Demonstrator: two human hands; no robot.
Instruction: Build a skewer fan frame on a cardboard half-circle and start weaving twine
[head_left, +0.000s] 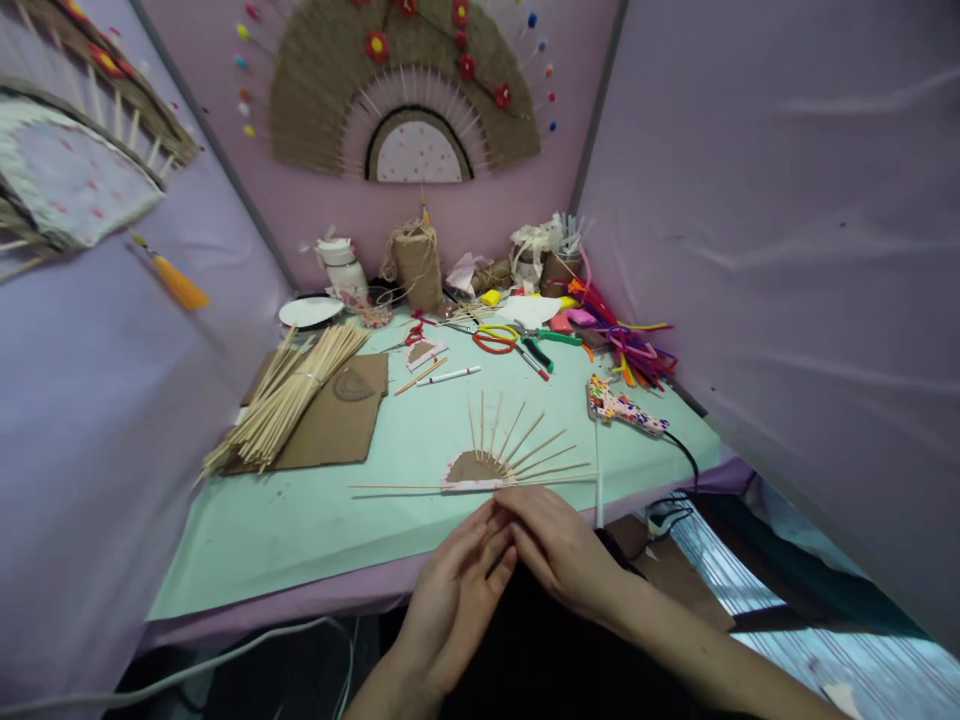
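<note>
My left hand (461, 580) is at the table's front edge, palm turned up and fingers stretched. Over its fingertips lie the fingers of my right hand (559, 545), so the two hands touch; nothing shows in either. Just beyond them lies a small half-round cardboard piece (476, 467) with a pink-and-white strip along its straight edge. Thin wooden sticks (529, 440) fan out from its curved rim, mostly on the right and upper part. One long stick (394, 488) reaches out to the left along the base.
On the left, a bundle of wooden sticks (296, 400) rests on cardboard (360, 430). A patterned glue gun (622, 408) with a cord lies right. Behind are scissors (495, 340), green-handled pliers (555, 338), a twine spool (418, 265) and pipe cleaners (637, 350). A large decorated fan (315, 110) hangs behind.
</note>
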